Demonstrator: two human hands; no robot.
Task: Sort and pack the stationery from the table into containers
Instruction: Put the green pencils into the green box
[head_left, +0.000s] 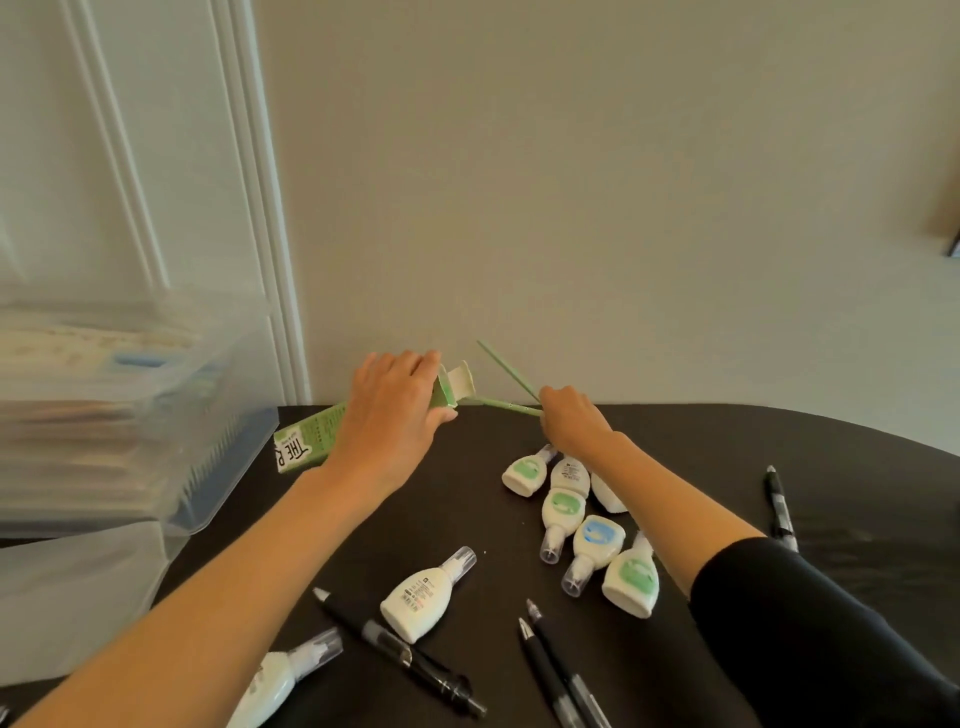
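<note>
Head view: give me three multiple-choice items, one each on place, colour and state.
1. The box is: A on the table beside the bin; B inside the bin; C on the floor.
2. The pencils in the right hand are: A black; B red; C green.
3. The box flap is: A taped shut; B open; C torn off.

A: its near end sits on the table next to the bin, gripped by the left hand.
C: both are green.
B: the flap stands up from the open end.
</note>
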